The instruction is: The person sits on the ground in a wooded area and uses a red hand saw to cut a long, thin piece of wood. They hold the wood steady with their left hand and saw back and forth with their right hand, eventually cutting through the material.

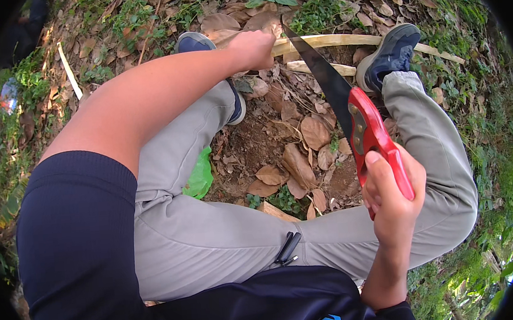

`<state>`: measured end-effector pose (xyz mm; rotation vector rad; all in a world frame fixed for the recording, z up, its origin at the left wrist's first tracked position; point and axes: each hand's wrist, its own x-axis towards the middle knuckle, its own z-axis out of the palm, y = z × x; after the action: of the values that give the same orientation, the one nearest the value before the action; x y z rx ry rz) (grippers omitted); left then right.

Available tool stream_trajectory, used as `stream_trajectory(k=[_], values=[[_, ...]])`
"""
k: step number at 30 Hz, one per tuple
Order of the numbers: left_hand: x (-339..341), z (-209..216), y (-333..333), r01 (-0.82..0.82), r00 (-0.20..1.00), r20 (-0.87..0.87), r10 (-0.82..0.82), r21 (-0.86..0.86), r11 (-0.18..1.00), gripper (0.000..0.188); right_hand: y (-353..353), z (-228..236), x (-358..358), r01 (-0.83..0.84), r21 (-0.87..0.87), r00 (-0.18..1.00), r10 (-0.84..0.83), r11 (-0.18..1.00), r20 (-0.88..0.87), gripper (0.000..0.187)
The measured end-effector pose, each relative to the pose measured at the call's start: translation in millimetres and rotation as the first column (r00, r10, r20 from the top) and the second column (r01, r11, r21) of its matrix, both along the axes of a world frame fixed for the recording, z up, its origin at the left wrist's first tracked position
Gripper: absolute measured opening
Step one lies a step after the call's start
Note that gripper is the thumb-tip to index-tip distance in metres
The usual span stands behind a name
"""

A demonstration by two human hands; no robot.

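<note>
Gripping a red-handled saw in the right hand; clasping in the left hand a pale wood strip, stretched past the right shoe; best pinned firmly, sawn lightly.

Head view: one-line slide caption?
Right hand grips a red-handled saw; left hand on a pale wooden strip, over dry leaves.

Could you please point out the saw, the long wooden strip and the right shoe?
Saw (pixel 341 97): head view, on the dark blade near the handle.
Long wooden strip (pixel 346 39): head view, on its pale surface.
Right shoe (pixel 394 55): head view, on the blue upper.
</note>
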<state>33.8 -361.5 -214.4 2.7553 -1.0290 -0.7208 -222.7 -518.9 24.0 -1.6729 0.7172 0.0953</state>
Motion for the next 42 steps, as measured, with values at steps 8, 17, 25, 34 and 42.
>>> stream_trajectory(k=[8,17,25,34,42], values=[[6.1,-7.5,5.6,-0.004,1.0,-0.01,0.003,-0.059,0.998,0.033,-34.1,59.1,-36.4,0.035,-0.096,0.994,-0.045,0.995,-0.098,0.023],[15.7,-11.4,2.6,-0.001,1.0,0.01,0.002,-0.093,0.996,0.042,-29.8,-6.6,-8.5,0.104,-0.005,0.982,-0.102,0.995,0.159,0.019],[26.3,-17.9,8.2,0.04,0.998,-0.042,-0.044,-0.087,0.995,0.044,-11.4,-36.4,-8.0,-0.015,-0.021,0.98,0.019,1.0,0.199,0.026],[36.4,-13.8,5.7,0.021,0.995,-0.097,-0.027,-0.064,0.998,0.051,-3.7,-46.9,-9.0,-0.066,-0.037,0.986,0.07,0.997,0.149,0.025],[56.9,1.9,8.2,-0.113,0.82,-0.562,0.106,0.022,0.993,0.044,-8.8,-48.2,-11.7,-0.01,0.111,0.986,-0.009,0.994,0.168,0.024]])
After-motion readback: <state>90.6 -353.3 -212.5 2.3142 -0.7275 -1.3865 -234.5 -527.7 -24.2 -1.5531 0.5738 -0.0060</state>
